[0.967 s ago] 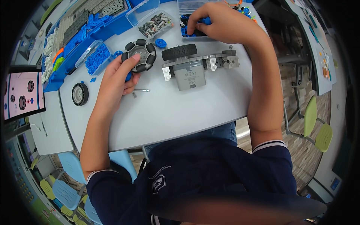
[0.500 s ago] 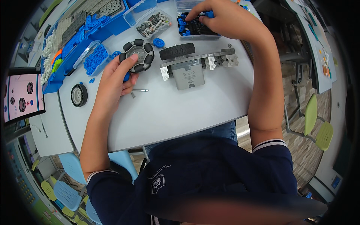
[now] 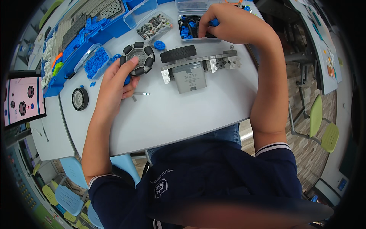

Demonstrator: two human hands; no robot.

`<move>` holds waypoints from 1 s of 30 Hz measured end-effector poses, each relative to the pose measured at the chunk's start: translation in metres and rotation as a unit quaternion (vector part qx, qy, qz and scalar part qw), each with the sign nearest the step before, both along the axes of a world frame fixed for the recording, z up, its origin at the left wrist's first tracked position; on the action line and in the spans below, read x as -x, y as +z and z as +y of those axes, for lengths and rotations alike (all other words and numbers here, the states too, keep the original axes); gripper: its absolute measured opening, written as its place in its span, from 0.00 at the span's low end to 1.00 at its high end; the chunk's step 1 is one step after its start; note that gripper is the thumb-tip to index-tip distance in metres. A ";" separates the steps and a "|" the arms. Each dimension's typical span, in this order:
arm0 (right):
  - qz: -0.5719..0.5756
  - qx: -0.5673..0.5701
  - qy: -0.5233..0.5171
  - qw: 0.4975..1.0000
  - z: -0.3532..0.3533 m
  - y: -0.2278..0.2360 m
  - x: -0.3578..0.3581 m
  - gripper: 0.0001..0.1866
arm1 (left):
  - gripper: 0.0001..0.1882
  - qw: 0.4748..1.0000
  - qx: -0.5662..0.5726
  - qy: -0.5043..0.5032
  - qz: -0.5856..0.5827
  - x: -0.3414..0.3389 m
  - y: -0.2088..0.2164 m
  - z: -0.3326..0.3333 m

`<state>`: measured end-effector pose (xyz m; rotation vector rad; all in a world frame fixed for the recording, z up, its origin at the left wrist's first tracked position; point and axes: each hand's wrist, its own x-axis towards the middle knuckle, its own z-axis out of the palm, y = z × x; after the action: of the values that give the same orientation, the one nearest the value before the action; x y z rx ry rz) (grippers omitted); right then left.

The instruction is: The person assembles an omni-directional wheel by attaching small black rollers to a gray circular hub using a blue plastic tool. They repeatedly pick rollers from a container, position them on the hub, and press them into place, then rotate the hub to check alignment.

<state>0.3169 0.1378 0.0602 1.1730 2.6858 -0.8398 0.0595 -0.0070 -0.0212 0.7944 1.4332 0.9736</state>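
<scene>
At the far left of the frame, one lit screen [image 3: 23, 97] is standing beside the white surface [image 3: 179, 118]. Going right, one blue bin [image 3: 55, 88] of parts is filling the upper left, and one grey wheel with a black tyre [image 3: 80, 99] is sitting below it. One clear box of blue pieces [image 3: 103, 71] is following, its pieces too many to count.

At left of centre, the left hand [image 3: 119, 76] is holding one roller wheel [image 3: 142, 58] above the surface, its grip closed, thumb across the hub; one blue piece [image 3: 127, 80] is showing under the fingers. One metal rod [image 3: 143, 94] is lying just below. One clear box of grey and white pins [image 3: 164, 31] and one blue disc [image 3: 159, 45] are sitting at top centre. One grey assembly [image 3: 191, 78] is occupying the centre, one black-tyred wheel [image 3: 178, 54] standing at its upper side.

At upper right, the right hand [image 3: 230, 23] is reaching into one clear box of black and blue parts [image 3: 200, 39]. A blue bit [image 3: 214, 23] is showing inside its curled grip; whether the hidden fingertips are pinching anything, one cannot tell.

The step in hand appears to be sorting through parts while holding the wheel; drawing one out would be calling for a narrow pinch.
</scene>
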 end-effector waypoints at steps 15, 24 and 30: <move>0.099 -0.092 -0.049 0.990 0.001 -0.018 -0.001 0.18 | 0.16 1.000 -0.001 -0.001 0.006 0.000 -0.001 -0.001; 0.066 0.026 -0.009 0.997 0.000 -0.006 0.008 0.17 | 0.17 1.000 -0.005 0.005 0.007 -0.001 0.001 -0.001; 0.047 -0.088 0.004 0.995 0.002 -0.046 0.019 0.18 | 0.17 1.000 -0.005 0.008 0.005 -0.003 0.002 -0.002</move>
<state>0.2983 0.1402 0.0143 1.1831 2.8905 -0.6868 0.0621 -0.0091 -0.0190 0.7974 1.4467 0.9910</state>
